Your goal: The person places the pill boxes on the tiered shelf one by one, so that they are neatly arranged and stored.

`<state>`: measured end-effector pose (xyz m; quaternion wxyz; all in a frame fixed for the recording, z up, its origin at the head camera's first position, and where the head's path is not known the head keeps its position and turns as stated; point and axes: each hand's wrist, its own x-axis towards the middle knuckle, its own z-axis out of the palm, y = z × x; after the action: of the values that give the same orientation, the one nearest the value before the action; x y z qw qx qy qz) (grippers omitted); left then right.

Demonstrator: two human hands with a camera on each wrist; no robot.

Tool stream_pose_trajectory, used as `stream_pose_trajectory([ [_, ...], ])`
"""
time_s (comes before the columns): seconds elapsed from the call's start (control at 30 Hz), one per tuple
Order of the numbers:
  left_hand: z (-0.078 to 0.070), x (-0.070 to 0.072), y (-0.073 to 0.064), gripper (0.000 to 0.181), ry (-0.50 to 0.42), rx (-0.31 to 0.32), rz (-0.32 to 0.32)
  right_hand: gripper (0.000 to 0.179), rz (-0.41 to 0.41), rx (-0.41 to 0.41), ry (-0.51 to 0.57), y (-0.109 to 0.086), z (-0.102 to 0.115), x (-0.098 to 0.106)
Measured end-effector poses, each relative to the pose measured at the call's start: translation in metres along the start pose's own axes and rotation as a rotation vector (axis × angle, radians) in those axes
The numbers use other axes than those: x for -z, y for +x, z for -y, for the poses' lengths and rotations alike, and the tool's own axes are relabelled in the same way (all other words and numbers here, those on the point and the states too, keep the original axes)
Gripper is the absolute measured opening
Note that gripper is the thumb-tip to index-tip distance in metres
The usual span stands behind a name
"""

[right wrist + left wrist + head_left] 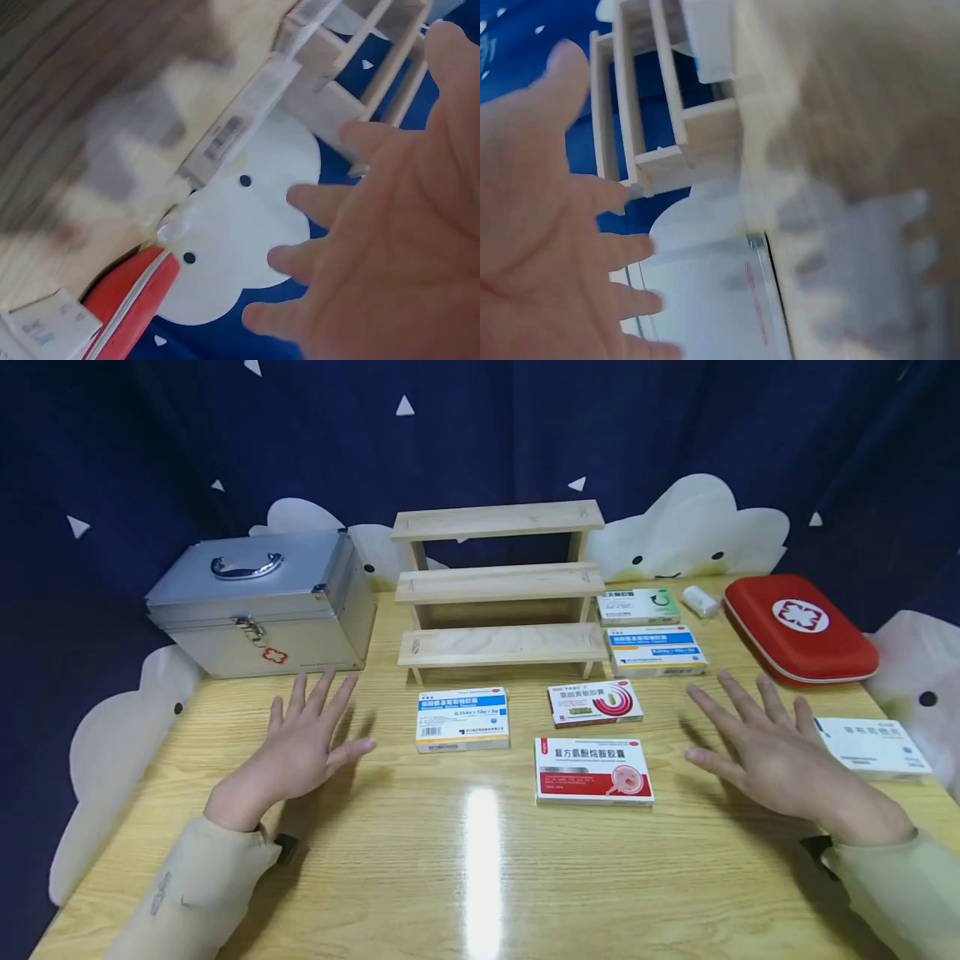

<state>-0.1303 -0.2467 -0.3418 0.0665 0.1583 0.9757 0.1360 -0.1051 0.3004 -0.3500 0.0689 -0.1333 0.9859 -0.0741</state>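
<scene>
Fingers spread, my left hand (pixel 303 747) hovers over the table's left side, holding nothing, between the silver metal case (pixel 255 618) and a blue-and-white medicine box (pixel 462 718). My right hand (pixel 772 756), also spread and holding nothing, hovers on the right, nearest a white medicine box (pixel 873 746) partly behind it. Between the hands lie a red-and-white medicine box (pixel 594 771) and a smaller one with a red spiral (pixel 595 702). The wrist views show the bare left palm (pixel 540 247) and right palm (pixel 397 247).
A three-step wooden rack (pixel 498 643) stands at the back centre. Beside it lie another blue-and-white box (pixel 656 650), a green-and-white box (pixel 637 606) and a small white roll (pixel 701 601). A red zipped first-aid case (pixel 802 627) sits back right. Behind hangs a dark blue curtain (pixel 465 443).
</scene>
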Motion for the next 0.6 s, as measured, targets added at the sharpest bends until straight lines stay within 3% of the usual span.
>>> stream_pose_trajectory([
  [0.13,0.001,0.009,0.023,0.076,-0.219,-0.001,-0.047,0.078,-0.048,0.092,0.032,-0.002,0.010,0.006],
  [0.3,-0.001,0.009,0.062,0.058,-0.614,0.141,-0.040,0.068,-0.117,0.242,0.096,-0.003,0.024,0.007],
  [0.4,-0.003,0.005,0.082,0.054,-0.793,0.213,-0.026,0.066,-0.107,0.263,0.125,-0.001,0.031,0.006],
  [0.47,-0.004,0.003,0.093,0.053,-0.861,0.253,-0.025,0.068,-0.084,0.263,0.133,0.001,0.035,0.004],
  [0.6,-0.005,-0.003,0.107,0.049,-0.905,0.299,-0.033,0.074,-0.056,0.279,0.148,0.004,0.042,0.001],
])
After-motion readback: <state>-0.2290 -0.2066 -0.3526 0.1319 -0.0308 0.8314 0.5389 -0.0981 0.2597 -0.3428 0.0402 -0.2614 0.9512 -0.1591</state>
